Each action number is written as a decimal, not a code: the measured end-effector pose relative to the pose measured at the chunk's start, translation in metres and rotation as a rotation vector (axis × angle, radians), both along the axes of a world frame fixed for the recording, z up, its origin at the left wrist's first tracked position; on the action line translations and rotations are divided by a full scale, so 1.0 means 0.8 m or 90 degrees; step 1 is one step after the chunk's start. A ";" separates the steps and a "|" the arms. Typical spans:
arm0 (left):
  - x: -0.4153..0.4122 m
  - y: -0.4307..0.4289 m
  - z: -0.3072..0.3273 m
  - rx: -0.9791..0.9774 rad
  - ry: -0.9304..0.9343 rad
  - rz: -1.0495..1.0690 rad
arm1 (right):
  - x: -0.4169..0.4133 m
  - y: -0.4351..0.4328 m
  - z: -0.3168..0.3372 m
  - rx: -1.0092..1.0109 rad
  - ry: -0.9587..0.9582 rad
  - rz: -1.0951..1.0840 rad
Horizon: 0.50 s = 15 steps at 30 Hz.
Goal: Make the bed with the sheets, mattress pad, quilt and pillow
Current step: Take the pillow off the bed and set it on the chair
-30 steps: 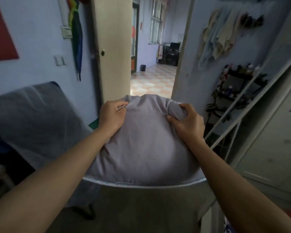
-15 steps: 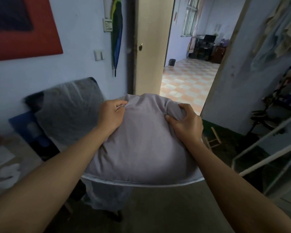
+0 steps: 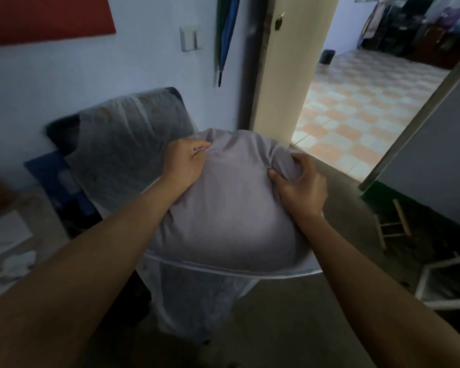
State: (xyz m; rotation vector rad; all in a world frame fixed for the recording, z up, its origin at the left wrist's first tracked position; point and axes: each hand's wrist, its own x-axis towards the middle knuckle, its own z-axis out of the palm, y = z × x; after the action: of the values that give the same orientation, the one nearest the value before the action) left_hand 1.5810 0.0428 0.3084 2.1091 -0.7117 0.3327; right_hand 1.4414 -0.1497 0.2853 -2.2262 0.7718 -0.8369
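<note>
Camera swung left; your grip hasn't changed. Left hand (image 3: pixel 186 162) clenches the pillow (image 3: pixel 229 219) at its top-left corner, held up in the air before you; right hand (image 3: pixel 302 188) bunches the top-right corner. Soft, light, squashy: keep hold by the corners.

Pale-blue wall (image 3: pixel 64 75), open doorway (image 3: pixel 369 102)

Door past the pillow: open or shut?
Open. The door is swung aside, and the next room's tiled floor shows through the doorway beyond the pillow.
</note>
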 end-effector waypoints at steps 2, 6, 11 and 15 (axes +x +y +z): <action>0.034 -0.005 -0.014 0.020 0.001 -0.005 | 0.029 -0.002 -0.019 0.016 0.007 -0.012; 0.093 -0.006 -0.053 0.072 0.003 -0.026 | 0.075 0.007 -0.059 0.051 0.033 -0.035; 0.151 0.014 -0.119 0.157 0.052 -0.054 | 0.118 0.044 -0.133 0.106 0.107 -0.079; 0.180 0.046 -0.174 0.260 0.103 -0.126 | 0.139 0.096 -0.210 0.184 0.174 -0.112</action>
State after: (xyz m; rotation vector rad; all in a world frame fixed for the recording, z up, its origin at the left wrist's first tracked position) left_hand 1.7246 0.0798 0.1695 2.3853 -0.9431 -0.1023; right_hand 1.5523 -0.0729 0.1175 -2.0542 1.1541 -0.4655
